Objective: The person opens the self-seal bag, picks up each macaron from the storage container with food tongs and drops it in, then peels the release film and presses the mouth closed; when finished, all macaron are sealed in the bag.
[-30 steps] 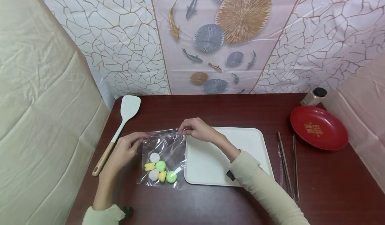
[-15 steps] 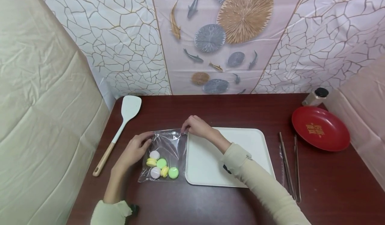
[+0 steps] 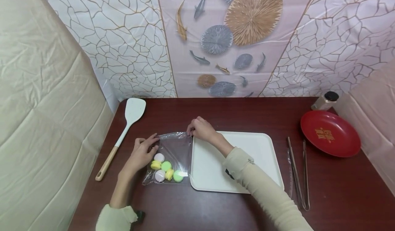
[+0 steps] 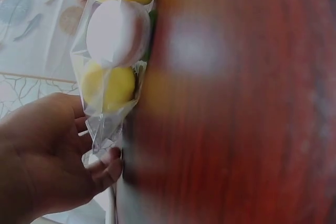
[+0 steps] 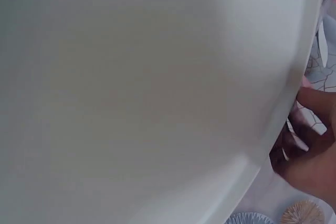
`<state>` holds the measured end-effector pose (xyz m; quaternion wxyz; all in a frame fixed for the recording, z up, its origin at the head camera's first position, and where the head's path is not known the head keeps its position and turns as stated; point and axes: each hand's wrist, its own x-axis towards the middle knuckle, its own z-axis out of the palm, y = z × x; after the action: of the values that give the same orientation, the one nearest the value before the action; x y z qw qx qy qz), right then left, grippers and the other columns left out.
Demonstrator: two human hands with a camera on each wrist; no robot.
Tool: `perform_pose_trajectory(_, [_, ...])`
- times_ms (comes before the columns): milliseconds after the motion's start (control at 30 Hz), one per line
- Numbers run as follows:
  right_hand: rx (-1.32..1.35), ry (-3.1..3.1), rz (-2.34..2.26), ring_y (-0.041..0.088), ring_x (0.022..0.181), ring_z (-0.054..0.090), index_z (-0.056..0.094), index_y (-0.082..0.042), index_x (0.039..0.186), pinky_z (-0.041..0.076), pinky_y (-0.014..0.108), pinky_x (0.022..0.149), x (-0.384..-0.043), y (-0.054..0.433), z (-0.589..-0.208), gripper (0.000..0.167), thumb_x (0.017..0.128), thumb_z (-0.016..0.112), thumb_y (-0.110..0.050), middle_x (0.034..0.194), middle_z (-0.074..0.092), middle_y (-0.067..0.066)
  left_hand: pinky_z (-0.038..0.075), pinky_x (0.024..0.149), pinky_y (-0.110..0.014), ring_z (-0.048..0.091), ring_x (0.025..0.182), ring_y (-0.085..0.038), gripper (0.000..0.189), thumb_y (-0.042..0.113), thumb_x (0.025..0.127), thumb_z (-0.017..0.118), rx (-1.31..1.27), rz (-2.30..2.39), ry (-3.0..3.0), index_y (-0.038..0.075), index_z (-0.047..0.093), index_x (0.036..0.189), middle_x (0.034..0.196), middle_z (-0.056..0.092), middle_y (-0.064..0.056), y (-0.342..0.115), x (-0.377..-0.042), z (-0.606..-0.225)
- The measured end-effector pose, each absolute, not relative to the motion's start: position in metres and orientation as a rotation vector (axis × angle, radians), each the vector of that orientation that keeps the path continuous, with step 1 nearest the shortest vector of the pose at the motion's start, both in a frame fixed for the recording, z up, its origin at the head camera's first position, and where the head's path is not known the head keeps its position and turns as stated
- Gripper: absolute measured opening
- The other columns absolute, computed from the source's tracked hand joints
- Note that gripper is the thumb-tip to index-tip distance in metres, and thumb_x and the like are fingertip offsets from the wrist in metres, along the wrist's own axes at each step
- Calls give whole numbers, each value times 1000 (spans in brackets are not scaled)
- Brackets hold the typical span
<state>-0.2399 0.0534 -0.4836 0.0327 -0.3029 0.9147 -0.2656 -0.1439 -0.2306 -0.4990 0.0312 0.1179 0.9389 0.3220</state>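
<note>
A clear plastic bag (image 3: 172,148) lies on the dark table, left of the white tray. Inside it are several macarons in pale pink, yellow and green (image 3: 166,166), gathered toward its near side. At the bag's upper left edge is my left hand (image 3: 141,154), its fingertips touching the film with thumb and forefinger apart. The left wrist view shows the loose fingers beside the bag's crumpled corner (image 4: 105,129). My right hand (image 3: 201,128) pinches the bag's far right corner, over the tray's left edge. Its fingertips are partly hidden behind the tray rim in the right wrist view.
The white tray (image 3: 234,179) sits directly right of the bag. A white spatula with a wooden handle (image 3: 123,135) lies at the left. On the right are metal tongs (image 3: 296,176), a red plate (image 3: 339,135) and a black-lidded jar (image 3: 324,101).
The bag's top edge has been drawn flatter and its near edge has shifted slightly away from me. My left hand moved right along it, spreading its fingers; my right hand stayed at the corner.
</note>
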Motion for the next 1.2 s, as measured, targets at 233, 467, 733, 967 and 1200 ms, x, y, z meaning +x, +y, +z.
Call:
perform_pose_trajectory(233, [-706, 2919, -692, 34, 104, 63, 80, -13, 85, 60, 51, 88, -242, 48, -485, 16, 90, 79, 2, 99, 71, 8, 50, 97, -69, 42, 124, -57, 47, 18, 109, 68, 313, 812, 2987, 2, 62, 153, 169, 33, -41, -227, -147, -505])
perform_pose_trajectory(467, [-625, 2955, -623, 33, 104, 67, 76, -13, 88, 58, 52, 93, -242, 52, -483, 11, 92, 82, -4, 101, 71, 8, 48, 91, -67, 41, 120, -56, 49, 25, 108, 67, 340, 905, 2994, 3, 63, 152, 168, 32, -42, -226, -150, -510])
perform_pose_trajectory(733, [-854, 2926, -1075, 18, 71, 66, 76, -6, 85, 57, 37, 71, -212, 95, -456, 26, 107, 71, -18, 75, 72, 2, 39, 102, -74, 29, 130, -58, 59, 27, 112, 63, 180, 1024, 2821, -2, 48, 161, 175, 13, -42, -234, -149, -498])
perform_pose_trajectory(967, [-1078, 2895, -1433, -3, 55, 27, 46, -20, 58, 27, 19, 54, -161, 167, -420, 54, 104, 70, -4, 55, 33, -15, 17, 129, -80, 8, 163, -61, 65, 25, 120, 46, 151, 1035, 2833, -13, 23, 167, 179, 1, -36, -222, -143, -460])
perform_pose_trajectory(1200, [-1173, 3006, -1725, -5, 59, 21, 42, -19, 55, 20, 23, 47, -134, 208, -407, 57, 92, 66, 18, 52, 28, -3, 22, 138, -43, 30, 166, -36, 52, 13, 121, 37, 662, 1443, 2951, 1, 30, 171, 182, 25, -11, -168, -127, -410])
